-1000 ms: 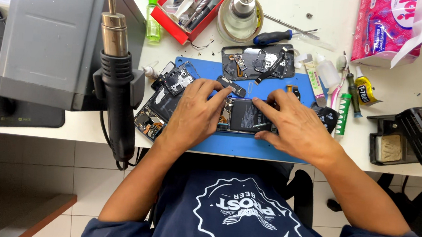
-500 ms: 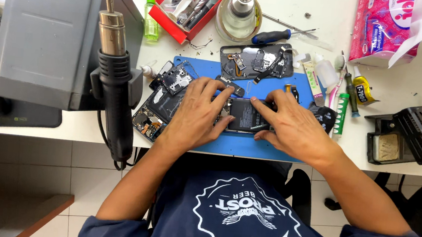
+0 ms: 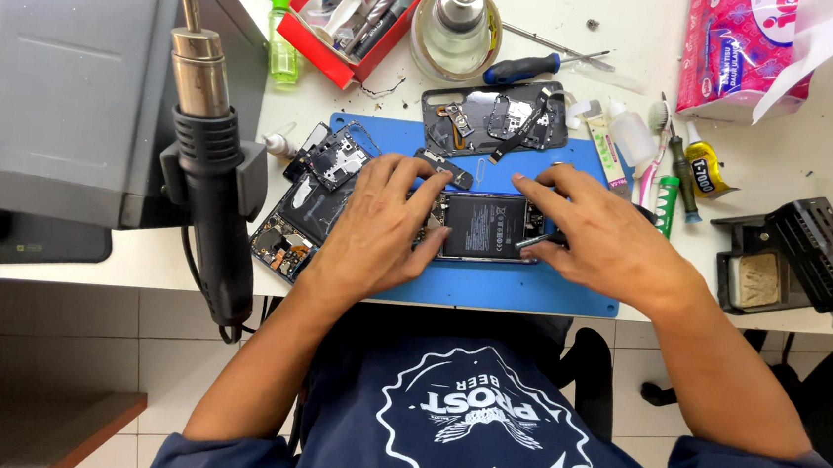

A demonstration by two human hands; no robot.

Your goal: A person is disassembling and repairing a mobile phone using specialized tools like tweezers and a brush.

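Observation:
An opened smartphone (image 3: 484,227) lies back-up on a blue work mat (image 3: 531,291), its black battery showing. My left hand (image 3: 377,226) rests on the phone's left end, fingers pressing on it. My right hand (image 3: 606,241) covers the right end and pinches a thin dark tool (image 3: 535,241) whose tip touches the phone's lower right edge. A removed back cover with loose parts (image 3: 495,119) lies at the mat's far edge. Another dismantled phone frame (image 3: 302,205) sits left of my left hand.
A hot-air gun (image 3: 212,163) hangs on a grey rework station (image 3: 73,68) at left. A red tool tray (image 3: 355,11), a green bottle (image 3: 283,45), a blue-handled screwdriver (image 3: 524,69), a glue tube (image 3: 704,172), pink tissue pack (image 3: 743,47) and a black holder (image 3: 811,255) surround the mat.
Both hands stay on the phone. My right hand's fingers have shifted slightly and the thin tool now shows at the phone's lower right edge.

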